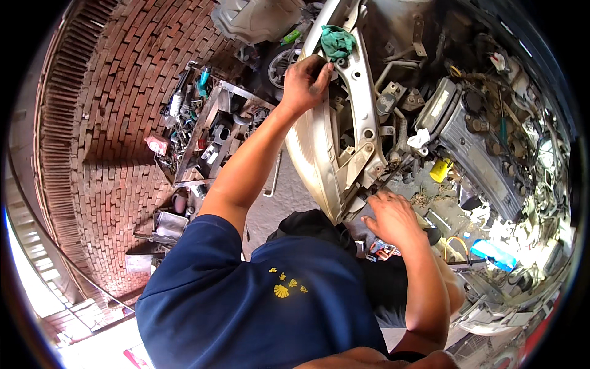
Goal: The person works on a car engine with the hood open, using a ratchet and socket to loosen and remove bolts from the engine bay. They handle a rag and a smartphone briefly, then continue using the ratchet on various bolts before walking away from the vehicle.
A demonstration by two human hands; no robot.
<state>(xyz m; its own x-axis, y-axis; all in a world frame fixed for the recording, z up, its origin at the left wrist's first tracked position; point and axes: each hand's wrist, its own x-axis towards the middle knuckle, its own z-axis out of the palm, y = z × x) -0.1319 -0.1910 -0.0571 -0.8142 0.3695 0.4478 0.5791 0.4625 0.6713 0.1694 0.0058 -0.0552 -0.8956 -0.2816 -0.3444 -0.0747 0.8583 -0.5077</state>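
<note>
A pale cream car fender (316, 163) runs down the middle, with its bare metal inner rail (362, 92) beside it. My left hand (305, 85) is over the fender's upper part, fingers curled and thumb pointing toward the rail. Whatever sits under those fingers is hidden. Just beyond it, a crumpled green cloth (337, 42) lies on the rail. Fingers outstretched, my right hand (393, 216) hovers by the lower end of the fender and rail. It appears to hold nothing; whether its fingertips touch metal, I cannot tell.
To the right is the engine bay with a grey engine cover (476, 154), a yellow piece (440, 170) and a blue box (494, 254). Left, a metal workbench (236, 92) is crowded with tools and parts before a brick wall (117, 166). A wheel (279, 69) stands behind the fender.
</note>
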